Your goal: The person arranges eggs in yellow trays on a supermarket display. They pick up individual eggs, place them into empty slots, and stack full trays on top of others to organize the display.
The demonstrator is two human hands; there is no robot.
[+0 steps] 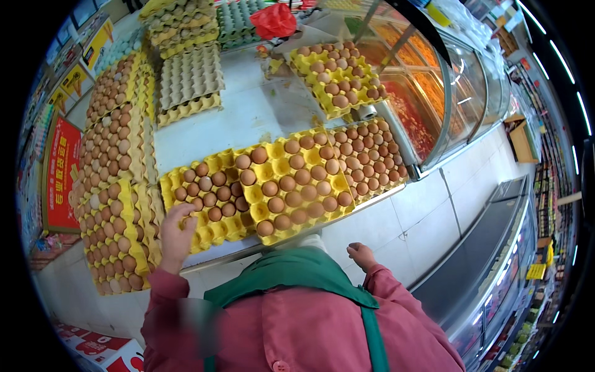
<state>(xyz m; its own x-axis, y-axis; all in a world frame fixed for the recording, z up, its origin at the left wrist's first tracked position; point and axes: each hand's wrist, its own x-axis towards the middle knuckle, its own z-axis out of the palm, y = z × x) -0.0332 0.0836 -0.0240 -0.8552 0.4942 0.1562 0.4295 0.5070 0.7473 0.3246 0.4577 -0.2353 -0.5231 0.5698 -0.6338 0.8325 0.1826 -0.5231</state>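
Note:
My left hand (178, 237) is at the left edge of a yellow egg tray (218, 230), thumb and fingers apart. Its fingertips are beside a brown egg (197, 203); whether they touch it I cannot tell. Several brown eggs fill the middle of this tray, while its front cups hold none. Overlapping its right side is another yellow egg tray (265, 173), partly filled with brown eggs (302, 176). Farther right lies a full tray of brown eggs (369, 158). My right hand (361, 255) hangs over the floor with curled fingers and nothing visible in it.
Stacked egg trays (109, 144) stand on the left. Grey cardboard trays (190, 76) and a red plastic bag (274, 21) are at the back. Another yellow tray of eggs (341, 76) sits beside a glass food case (460, 97). A dark-topped refrigerated case (469, 237) is at right.

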